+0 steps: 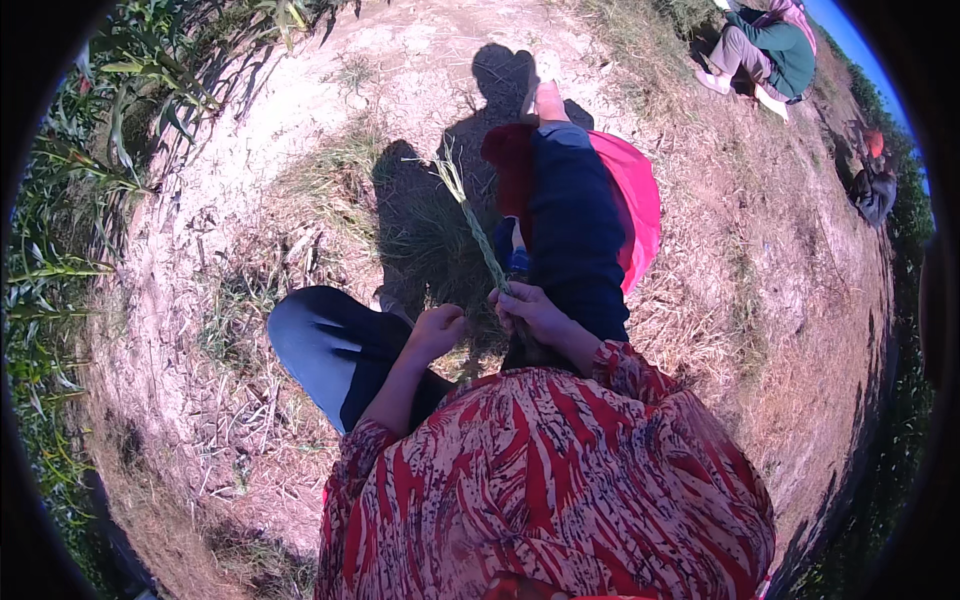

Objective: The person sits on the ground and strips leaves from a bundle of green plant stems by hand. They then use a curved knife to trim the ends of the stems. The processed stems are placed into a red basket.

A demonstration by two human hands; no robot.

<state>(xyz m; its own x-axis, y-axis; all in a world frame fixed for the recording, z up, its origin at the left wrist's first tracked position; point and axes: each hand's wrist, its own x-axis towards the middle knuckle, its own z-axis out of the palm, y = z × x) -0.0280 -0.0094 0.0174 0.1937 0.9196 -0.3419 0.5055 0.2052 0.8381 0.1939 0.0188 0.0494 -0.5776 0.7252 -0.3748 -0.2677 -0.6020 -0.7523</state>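
Note:
My right hand [529, 311] is closed around the lower part of a green plaited cord of grass or plant fibre [481, 238]. The cord slants up and left from the fist and ends in loose pale strands over the shaded ground. To its left, my left hand [437, 330] is raised above my bent leg, with the fingers curled; whether a thin strand is between them cannot be told. A red cloth [634, 202] lies under and beside my stretched-out leg, and a small blue object [519, 257] shows at that leg's left side.
Dry ground with grass tufts [337, 176] surrounds my legs. Tall leafy plants [67, 225] stand along the left. A person in a green top [789, 60] sits at the upper right, and another person [874, 191] is further off at the right edge.

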